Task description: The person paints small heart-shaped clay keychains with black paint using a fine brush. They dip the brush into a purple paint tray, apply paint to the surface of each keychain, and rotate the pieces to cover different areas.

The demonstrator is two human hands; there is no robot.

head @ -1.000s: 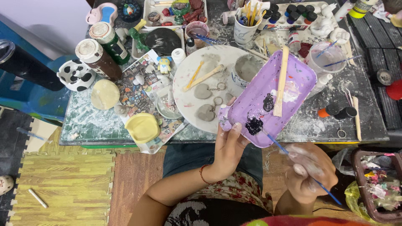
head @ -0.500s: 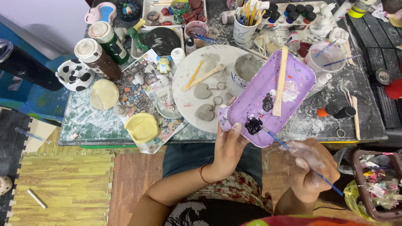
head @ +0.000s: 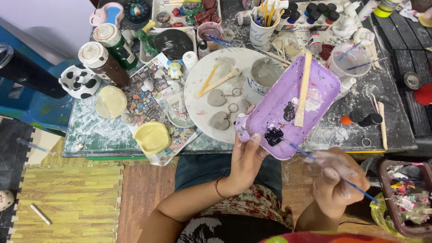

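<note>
Fingers of the left hand (head: 245, 164) are clamped on the near edge of the purple tray (head: 292, 108), tilted above the table (head: 90, 130), and should hold it steady while the right hand (head: 337, 177), pinched shut on the thin blue brush (head: 315, 158), dabs lightly in the dark paint blob (head: 273, 136).

Red bead bracelet (head: 219, 187), floral top (head: 252, 207), bare forearms.

Left hand (head: 246, 158) steadies purple tray (head: 292, 105); right hand (head: 338, 180) dips thin brush (head: 325, 167) (dark paint).
</note>
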